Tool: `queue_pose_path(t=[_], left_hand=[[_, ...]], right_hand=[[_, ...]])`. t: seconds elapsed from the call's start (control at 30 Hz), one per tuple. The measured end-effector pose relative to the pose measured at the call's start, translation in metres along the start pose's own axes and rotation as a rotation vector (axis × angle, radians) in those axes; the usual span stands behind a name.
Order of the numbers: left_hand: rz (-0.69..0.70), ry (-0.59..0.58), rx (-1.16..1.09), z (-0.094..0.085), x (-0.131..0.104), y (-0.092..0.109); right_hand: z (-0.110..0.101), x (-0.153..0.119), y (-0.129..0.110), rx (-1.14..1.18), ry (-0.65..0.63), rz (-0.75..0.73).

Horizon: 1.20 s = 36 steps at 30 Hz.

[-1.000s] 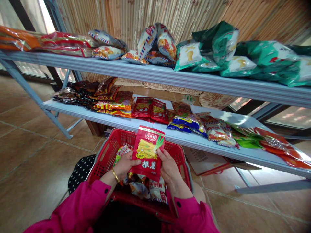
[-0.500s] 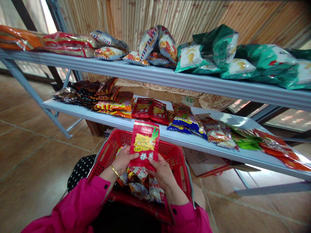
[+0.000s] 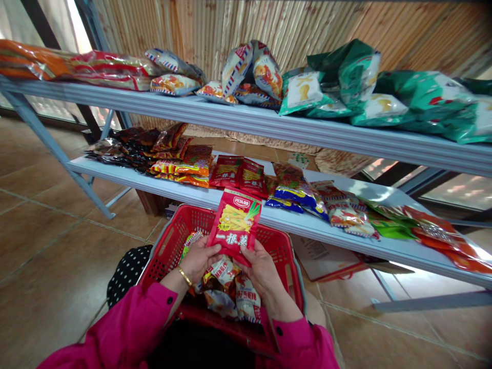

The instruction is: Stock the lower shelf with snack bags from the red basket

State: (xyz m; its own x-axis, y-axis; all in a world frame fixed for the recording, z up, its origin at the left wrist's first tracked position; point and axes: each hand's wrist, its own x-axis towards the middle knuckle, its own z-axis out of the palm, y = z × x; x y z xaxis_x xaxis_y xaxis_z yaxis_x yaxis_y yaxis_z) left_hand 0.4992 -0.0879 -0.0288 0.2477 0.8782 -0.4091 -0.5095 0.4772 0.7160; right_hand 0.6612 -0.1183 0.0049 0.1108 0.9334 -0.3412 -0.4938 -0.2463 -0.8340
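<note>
A red snack bag (image 3: 235,220) with yellow sticks and a green stalk printed on it is held up in front of me. My left hand (image 3: 200,259) pinches its lower left corner, thumb on the front. On the lower right corner, my right hand (image 3: 258,266) grips it the same way. Below both hands is a red plastic basket (image 3: 279,251) with several snack bags (image 3: 225,271) inside, partly covered by my hands. Two matching red bags (image 3: 226,171) stand on the lower shelf (image 3: 184,192) just beyond.
On the upper shelf (image 3: 126,100) lie orange, red, white and green snack bags (image 3: 303,92). More packets (image 3: 295,189) are spread along the lower shelf. A cardboard box (image 3: 326,256) sits beneath it, and polka-dot fabric (image 3: 128,274) is left of the basket.
The red snack bag has tilted clockwise and shifted slightly to the right, with both hands still on it. The shelves and basket look the same.
</note>
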Motion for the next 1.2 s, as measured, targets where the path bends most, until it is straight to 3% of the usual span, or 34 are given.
queue_pose_path(t=[0.27, 0.57, 0.83, 1.03, 1.2], left_hand=[[0.050, 0.075, -0.073, 0.004, 0.000, 0.007], [0.067, 0.117, -0.119, 0.008, 0.000, -0.002], [0.072, 0.123, -0.139, 0.014, 0.002, 0.003], [0.095, 0.093, -0.146, 0.024, 0.009, 0.020], [0.076, 0.125, -0.141, 0.038, 0.034, 0.048]], right_hand=[[-0.003, 0.003, 0.006, -0.015, 0.026, 0.008], [-0.002, 0.006, 0.014, 0.004, 0.060, -0.004], [-0.002, 0.006, 0.012, -0.007, 0.068, -0.030], [0.006, 0.019, -0.004, -0.019, 0.060, -0.063], [0.020, 0.045, -0.027, -0.022, 0.045, -0.130]])
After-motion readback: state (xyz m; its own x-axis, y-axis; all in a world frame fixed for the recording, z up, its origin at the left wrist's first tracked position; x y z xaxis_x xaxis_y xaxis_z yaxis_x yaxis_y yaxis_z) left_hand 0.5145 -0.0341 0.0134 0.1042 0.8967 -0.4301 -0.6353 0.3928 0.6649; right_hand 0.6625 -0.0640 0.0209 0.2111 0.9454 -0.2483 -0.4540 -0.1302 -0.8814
